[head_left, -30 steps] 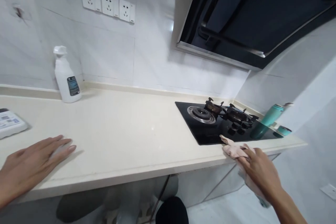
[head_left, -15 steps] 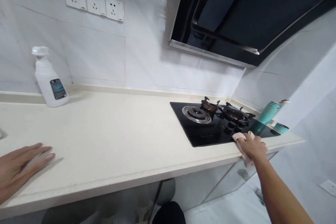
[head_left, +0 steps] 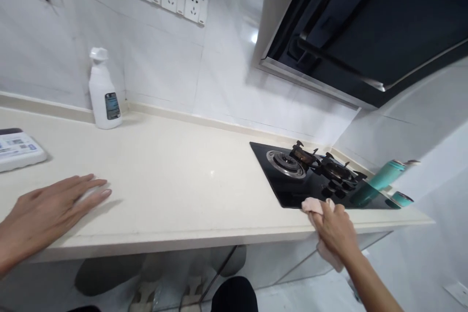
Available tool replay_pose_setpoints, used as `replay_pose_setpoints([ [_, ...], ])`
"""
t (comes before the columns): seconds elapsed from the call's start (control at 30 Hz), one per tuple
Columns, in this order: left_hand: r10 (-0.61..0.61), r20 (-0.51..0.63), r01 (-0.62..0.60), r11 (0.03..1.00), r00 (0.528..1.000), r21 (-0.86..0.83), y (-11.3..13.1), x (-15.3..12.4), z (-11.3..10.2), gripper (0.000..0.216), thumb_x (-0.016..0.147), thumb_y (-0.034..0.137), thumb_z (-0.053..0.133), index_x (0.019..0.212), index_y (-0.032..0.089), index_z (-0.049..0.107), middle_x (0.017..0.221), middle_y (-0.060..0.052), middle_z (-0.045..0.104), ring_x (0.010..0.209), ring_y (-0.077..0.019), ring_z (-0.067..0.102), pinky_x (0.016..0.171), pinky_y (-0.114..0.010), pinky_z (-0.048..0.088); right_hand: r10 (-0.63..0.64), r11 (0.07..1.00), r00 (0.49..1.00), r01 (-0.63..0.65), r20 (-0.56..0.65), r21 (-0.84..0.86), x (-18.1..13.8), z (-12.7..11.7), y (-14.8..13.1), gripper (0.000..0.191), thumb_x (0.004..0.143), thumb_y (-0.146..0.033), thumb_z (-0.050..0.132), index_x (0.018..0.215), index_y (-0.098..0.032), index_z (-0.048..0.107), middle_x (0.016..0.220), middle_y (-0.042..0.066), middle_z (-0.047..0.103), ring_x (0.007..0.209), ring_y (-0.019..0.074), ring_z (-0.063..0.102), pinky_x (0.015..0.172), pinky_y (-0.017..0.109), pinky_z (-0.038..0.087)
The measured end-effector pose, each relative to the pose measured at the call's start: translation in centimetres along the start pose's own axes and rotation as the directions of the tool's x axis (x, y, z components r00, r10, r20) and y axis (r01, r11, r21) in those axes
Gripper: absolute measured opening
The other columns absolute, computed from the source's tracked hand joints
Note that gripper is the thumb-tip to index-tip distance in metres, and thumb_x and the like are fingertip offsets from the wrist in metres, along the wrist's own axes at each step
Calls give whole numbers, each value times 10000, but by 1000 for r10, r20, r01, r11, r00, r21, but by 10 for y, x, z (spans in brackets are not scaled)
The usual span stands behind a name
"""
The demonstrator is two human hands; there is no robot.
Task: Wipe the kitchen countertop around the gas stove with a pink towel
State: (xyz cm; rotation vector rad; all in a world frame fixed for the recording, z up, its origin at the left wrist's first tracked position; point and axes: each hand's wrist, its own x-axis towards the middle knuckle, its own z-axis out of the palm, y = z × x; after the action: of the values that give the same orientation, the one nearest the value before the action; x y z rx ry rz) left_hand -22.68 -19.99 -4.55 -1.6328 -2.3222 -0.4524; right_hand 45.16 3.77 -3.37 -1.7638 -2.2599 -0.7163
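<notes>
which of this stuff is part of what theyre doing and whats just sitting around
In use: right hand gripping pink cloth at edge of black glass gas hob; left hand flat on countertop
Just sitting there: white spray bottle, teal flask, white labelled box

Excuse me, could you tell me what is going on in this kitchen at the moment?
A person stands at a cream countertop. Their right hand grips a pink cloth at the front edge of a black glass gas hob, while their left hand rests flat on the countertop. A white spray bottle stands by the wall.
</notes>
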Motion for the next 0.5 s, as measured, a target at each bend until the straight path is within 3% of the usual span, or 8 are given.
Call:
replay_pose_setpoints([
  [0.13,-41,-7,41,997,999,-63,18,-5,-10,535,1067,500,285,1394,216,599,1459,-23,637,1460,-203,472,1212,-360,268,-170,983,984,173,-61,52,-14,-34,-77,314,987,-347,517,1242,-237,665,1108,156,606,965,320,528,829,434,438],
  [0.33,-19,-26,18,999,999,-34,23,-8,-12,597,1062,595,292,1419,204,567,1467,-44,618,1470,-235,451,1198,-387,262,-206,932,976,217,-68,289,-11,-88,-190,340,993,-298,512,1298,-223,644,1098,132,556,943,294,504,856,417,437],
  [0.5,-14,-4,13,999,1000,-41,23,-5,-15,566,1076,541,294,1399,174,580,1467,-62,629,1470,-251,457,1178,-390,291,-286,825,958,261,-28,502,-1,-108,-237,304,966,-245,515,1227,-246,671,1165,121,548,994,287,515,901,423,442],
])
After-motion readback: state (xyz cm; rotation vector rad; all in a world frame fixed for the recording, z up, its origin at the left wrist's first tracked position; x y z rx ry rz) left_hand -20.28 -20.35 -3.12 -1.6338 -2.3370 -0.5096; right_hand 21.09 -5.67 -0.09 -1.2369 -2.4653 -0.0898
